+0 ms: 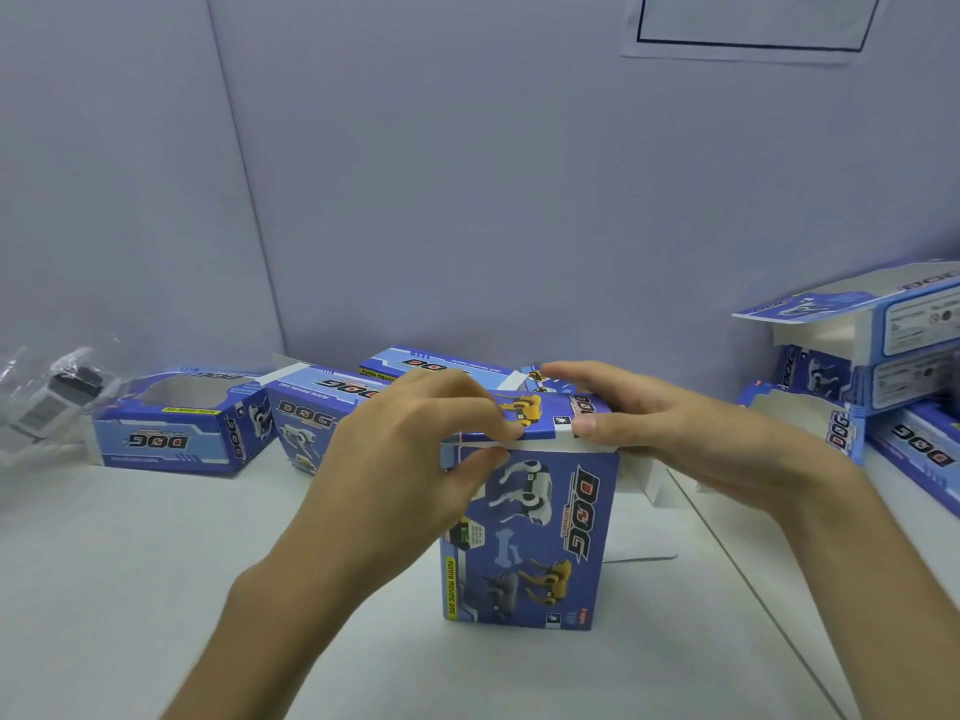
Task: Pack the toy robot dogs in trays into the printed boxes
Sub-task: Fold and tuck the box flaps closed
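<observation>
- the box stands upright on the table, near the middle, right in front of the person. whether a dog and tray are already inside cannot be seen.
- its top flap is folded down almost level, with a thin gap showing along the front edge.
- the left hand pinches the flap's front-left edge, thumb below and curled fingers on top.
- the right hand lies across the flap's right part with fingers straight and thumb pressed on the front edge; it grips nothing.
- step in hand, as i judge it: closing the top of this box, late in packing this one.
- the next move likely calls for tucking the flap's tongue inside the front wall while the right hand steadies the box. pushing too hard could buckle the card or tip the tall box.
- behind it lie more boxes, some open-ended; a stack sits to the right.
- far left, a wrapped toy lies on the table, apart from the rest.
</observation>
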The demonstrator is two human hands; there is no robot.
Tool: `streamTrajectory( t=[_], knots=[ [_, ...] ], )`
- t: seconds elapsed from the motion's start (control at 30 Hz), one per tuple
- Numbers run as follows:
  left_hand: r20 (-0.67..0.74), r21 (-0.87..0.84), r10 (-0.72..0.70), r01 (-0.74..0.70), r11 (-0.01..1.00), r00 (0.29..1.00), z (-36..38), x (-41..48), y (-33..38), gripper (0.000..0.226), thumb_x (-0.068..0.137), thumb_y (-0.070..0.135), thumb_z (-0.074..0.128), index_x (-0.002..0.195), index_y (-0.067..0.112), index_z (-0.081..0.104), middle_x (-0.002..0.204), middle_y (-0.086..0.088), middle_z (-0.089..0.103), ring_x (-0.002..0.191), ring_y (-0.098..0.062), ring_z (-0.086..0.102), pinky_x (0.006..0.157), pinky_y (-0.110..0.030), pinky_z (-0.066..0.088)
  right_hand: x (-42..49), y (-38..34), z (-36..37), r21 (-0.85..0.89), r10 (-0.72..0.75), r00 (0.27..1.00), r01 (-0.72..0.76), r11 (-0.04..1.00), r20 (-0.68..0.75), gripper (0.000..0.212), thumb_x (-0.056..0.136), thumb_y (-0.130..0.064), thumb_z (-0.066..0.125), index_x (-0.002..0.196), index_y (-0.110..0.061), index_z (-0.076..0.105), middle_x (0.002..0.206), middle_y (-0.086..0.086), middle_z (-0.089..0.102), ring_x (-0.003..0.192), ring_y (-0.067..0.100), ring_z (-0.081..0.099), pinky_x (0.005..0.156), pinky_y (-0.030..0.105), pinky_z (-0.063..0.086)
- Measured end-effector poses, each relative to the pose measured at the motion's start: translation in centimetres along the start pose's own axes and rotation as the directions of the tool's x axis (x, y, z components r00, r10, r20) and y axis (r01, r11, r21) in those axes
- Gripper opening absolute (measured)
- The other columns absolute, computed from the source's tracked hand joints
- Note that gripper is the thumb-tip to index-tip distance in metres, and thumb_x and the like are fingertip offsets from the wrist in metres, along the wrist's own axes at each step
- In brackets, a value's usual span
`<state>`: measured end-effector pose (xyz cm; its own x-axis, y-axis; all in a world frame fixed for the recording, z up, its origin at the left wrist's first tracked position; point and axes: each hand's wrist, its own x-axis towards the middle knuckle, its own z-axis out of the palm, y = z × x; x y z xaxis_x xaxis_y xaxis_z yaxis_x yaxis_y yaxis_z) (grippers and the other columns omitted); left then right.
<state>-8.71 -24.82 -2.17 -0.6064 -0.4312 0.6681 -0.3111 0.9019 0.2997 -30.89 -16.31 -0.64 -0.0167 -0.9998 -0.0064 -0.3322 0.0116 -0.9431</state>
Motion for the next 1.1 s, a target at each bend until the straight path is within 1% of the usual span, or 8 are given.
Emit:
streamTrajectory(
  t=[0.2,0.3,0.4,0.53,0.67,0.8,0.9,1.1],
  knots=[
    [-0.071,0.111,0.138,-0.130,0.985,0.988,0.6,-0.1,0.0,0.009,0.082,0.023,0.078,0.091,0.023,0.079,0.101,0.009,0.074,0.092,-0.017,0.067,0.067,-0.037,0.058,0.4,0.2,0.1,0.045,-0.026,0.997,0.030,0.999,-0.077,0.052,0.077,-0.042,0.068,0.128,-0.038,0.060,0.135,-0.007,0.059,0.107,0.016,0.070,0.084,0.033,0.060],
    [-0.059,0.114,0.102,-0.094,0.989,0.993,1.4,-0.2,0.0,0.020,0.080,0.021,0.081,0.100,0.024,0.076,0.109,0.009,0.071,0.098,-0.019,0.065,0.077,-0.037,0.053,0.7,0.6,0.0,-0.020,-0.130,0.974,0.129,0.991,-0.187,0.032,0.082,-0.041,0.066,0.111,-0.030,0.071,0.118,-0.006,0.070,0.101,0.016,0.073,0.073,0.032,0.062],
    [-0.032,0.079,0.059,-0.056,0.995,0.998,2.2,-0.2,0.1,0.028,0.079,0.018,0.082,0.104,0.028,0.073,0.113,0.010,0.066,0.104,-0.018,0.060,0.086,-0.035,0.044,0.9,1.2,-0.3,-0.161,-0.278,0.895,0.235,0.958,-0.349,0.017,0.082,-0.034,0.072,0.093,-0.022,0.078,0.104,-0.010,0.077,0.099,0.012,0.073,0.069,0.038,0.063],
    [-0.040,-0.116,0.008,-0.012,0.993,0.999,3.0,-0.2,0.0,0.027,0.082,0.006,0.077,0.101,0.025,0.073,0.113,0.014,0.059,0.104,-0.014,0.059,0.088,-0.043,0.048,1.2,1.9,0.1,-0.228,-0.429,0.783,0.364,0.903,-0.450,0.020,0.069,-0.038,0.079,0.081,-0.022,0.080,0.088,-0.009,0.078,0.089,0.006,0.074,0.059,0.027,0.060],
    [-0.040,-0.204,-0.040,0.031,0.978,0.998,3.1,-0.2,-0.8,0.028,0.083,-0.001,0.074,0.100,0.022,0.074,0.113,0.014,0.058,0.106,-0.013,0.059,0.086,-0.039,0.051,2.2,2.9,1.4,-0.260,-0.494,0.693,0.423,0.868,-0.525,0.024,0.064,-0.041,0.076,0.081,-0.024,0.079,0.088,-0.008,0.078,0.090,0.005,0.074,0.070,0.026,0.060],
    [-0.047,-0.170,-0.041,0.033,0.985,0.998,2.7,-0.3,-1.1,0.026,0.085,0.003,0.074,0.098,0.025,0.071,0.112,0.018,0.059,0.106,-0.009,0.058,0.078,-0.036,0.055,2.2,3.1,0.7,-0.191,-0.425,0.807,0.379,0.905,-0.410,0.021,0.074,-0.036,0.072,0.090,-0.024,0.079,0.097,-0.009,0.078,0.107,0.007,0.069,0.064,0.023,0.059],
    [-0.054,-0.152,-0.037,0.028,0.988,0.998,2.6,-0.3,-1.1,0.024,0.085,0.005,0.074,0.099,0.024,0.071,0.112,0.019,0.061,0.106,-0.008,0.058,0.077,-0.032,0.056,1.5,3.2,-0.7,-0.125,-0.358,0.895,0.336,0.934,-0.265,0.024,0.083,-0.029,0.067,0.104,-0.029,0.078,0.109,-0.009,0.075,0.119,0.009,0.062,0.071,0.031,0.062],
    [-0.044,-0.179,-0.058,0.049,0.983,0.997,2.2,-0.2,-1.4,0.029,0.084,-0.002,0.073,0.095,0.024,0.073,0.112,0.021,0.061,0.106,-0.002,0.058,0.077,-0.014,0.048,1.7,3.0,-0.1,-0.165,-0.397,0.861,0.361,0.918,-0.320,0.020,0.086,-0.023,0.067,0.103,-0.016,0.075,0.101,-0.006,0.077,0.108,0.012,0.069,0.072,0.032,0.063]
  ],
)
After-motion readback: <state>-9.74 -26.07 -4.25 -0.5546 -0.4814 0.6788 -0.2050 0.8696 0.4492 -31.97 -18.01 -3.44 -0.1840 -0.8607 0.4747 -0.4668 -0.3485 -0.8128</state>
